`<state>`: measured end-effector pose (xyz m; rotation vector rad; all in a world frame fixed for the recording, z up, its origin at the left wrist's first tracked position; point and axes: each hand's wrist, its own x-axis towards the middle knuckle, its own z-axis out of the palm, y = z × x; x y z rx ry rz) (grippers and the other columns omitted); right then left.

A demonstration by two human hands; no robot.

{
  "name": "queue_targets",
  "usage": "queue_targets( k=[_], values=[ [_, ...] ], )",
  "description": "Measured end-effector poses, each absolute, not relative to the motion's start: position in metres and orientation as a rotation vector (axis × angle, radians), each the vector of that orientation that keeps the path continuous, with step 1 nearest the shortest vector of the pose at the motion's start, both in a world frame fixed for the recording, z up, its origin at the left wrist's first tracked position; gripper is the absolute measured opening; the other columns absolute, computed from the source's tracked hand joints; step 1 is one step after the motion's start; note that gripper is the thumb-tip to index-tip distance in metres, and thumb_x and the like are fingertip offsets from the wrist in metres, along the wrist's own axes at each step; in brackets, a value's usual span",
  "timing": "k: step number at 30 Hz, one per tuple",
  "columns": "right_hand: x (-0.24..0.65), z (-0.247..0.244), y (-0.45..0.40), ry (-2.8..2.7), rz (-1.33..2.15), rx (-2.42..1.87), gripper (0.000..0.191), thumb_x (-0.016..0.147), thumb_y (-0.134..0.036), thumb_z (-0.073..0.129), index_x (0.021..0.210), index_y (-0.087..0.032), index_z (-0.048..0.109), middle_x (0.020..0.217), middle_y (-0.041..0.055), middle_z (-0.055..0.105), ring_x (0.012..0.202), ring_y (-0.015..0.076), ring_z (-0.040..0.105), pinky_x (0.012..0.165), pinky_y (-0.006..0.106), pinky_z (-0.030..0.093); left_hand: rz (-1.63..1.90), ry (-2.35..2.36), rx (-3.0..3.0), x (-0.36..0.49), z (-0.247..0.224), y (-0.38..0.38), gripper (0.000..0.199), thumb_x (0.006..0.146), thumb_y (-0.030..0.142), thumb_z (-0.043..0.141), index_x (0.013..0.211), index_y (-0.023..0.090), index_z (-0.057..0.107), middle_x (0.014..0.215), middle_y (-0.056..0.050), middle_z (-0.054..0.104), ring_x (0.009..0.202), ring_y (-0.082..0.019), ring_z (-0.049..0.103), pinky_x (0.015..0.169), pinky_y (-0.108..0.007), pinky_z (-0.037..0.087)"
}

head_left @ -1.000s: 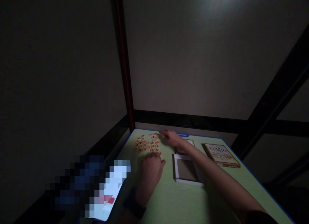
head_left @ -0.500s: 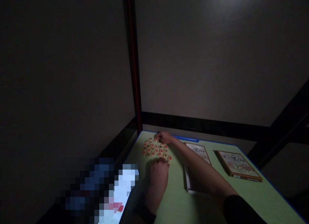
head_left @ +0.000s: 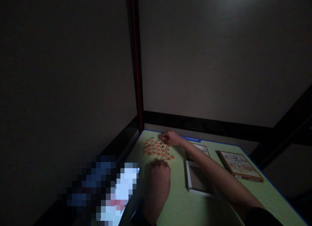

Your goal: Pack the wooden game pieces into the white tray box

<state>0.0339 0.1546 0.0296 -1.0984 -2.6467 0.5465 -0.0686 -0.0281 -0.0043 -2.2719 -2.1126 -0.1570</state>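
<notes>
Round pale game pieces (head_left: 154, 148) with red and dark characters lie packed in a cluster near the far left corner of the green table (head_left: 175, 200). My left hand (head_left: 160, 174) is at the near side of the cluster, its fingers curled and closed against the nearest pieces; its fingertips are hidden. At the far right edge of the cluster, my right hand (head_left: 170, 137) rests with fingers bent together over the pieces. Whether it grips a piece is too dark and small to make out.
An open shallow box (head_left: 200, 180) with a white rim lies under my right forearm, a printed box lid (head_left: 202, 148) behind it. Another printed box (head_left: 241, 164) sits at the right. A blue strip (head_left: 191, 139) runs along the back edge. Walls stand behind and left.
My right hand has shifted slightly right along the back of the cluster. Some pieces sit closer together. My left hand stays at the near side, and more of the open box shows.
</notes>
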Motion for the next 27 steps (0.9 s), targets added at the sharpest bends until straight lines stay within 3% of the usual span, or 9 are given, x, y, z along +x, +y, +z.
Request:
queue_targets(
  k=[3, 8, 13, 27],
  values=[
    [0.059, 0.035, 0.129, -2.655, 0.604, -1.076, 0.016, 0.073, -0.011, 0.062, 0.086, -0.016, 0.071, 0.076, 0.0005, 0.07, 0.069, 0.014, 0.062, 0.066, 0.022, 0.043, -0.156, -2.057, -2.233, -0.075, -0.008, -0.036, 0.025, 0.086, 0.006, 0.05, 0.1, 0.009, 0.071, 0.102, -0.02, 0.066, 0.093, -0.026, 0.062, 0.076, -0.035, 0.048],
    [0.083, 0.028, 0.091, -2.71, 0.669, -0.975, 0.031, 0.063, -0.015, 0.08, 0.089, -0.018, 0.064, 0.084, -0.0007, 0.066, 0.073, 0.0145, 0.06, 0.065, 0.022, 0.042, -0.193, -2.085, -2.242, -0.081, -0.002, -0.036, 0.027, 0.087, 0.005, 0.046, 0.102, 0.01, 0.068, 0.102, -0.017, 0.064, 0.099, -0.028, 0.058, 0.082, -0.039, 0.045],
    [0.08, 0.015, 0.078, -2.641, 0.596, -1.023, 0.03, 0.063, -0.009, 0.079, 0.079, -0.019, 0.056, 0.082, -0.0018, 0.06, 0.074, 0.0139, 0.056, 0.065, 0.022, 0.039, -0.239, -2.116, -2.25, -0.085, 0.004, -0.027, 0.025, 0.09, 0.008, 0.044, 0.099, 0.01, 0.067, 0.104, -0.017, 0.063, 0.102, -0.029, 0.057, 0.083, -0.039, 0.044],
    [0.068, 0.004, 0.061, -2.557, 0.465, -1.162, 0.019, 0.077, -0.015, 0.072, 0.073, -0.019, 0.054, 0.082, 0.0035, 0.059, 0.077, 0.0168, 0.055, 0.07, 0.025, 0.039, -0.194, -2.113, -2.198, -0.084, 0.0, -0.02, 0.024, 0.092, 0.013, 0.046, 0.103, 0.013, 0.066, 0.104, -0.015, 0.065, 0.1, -0.026, 0.059, 0.081, -0.035, 0.047]
  ],
)
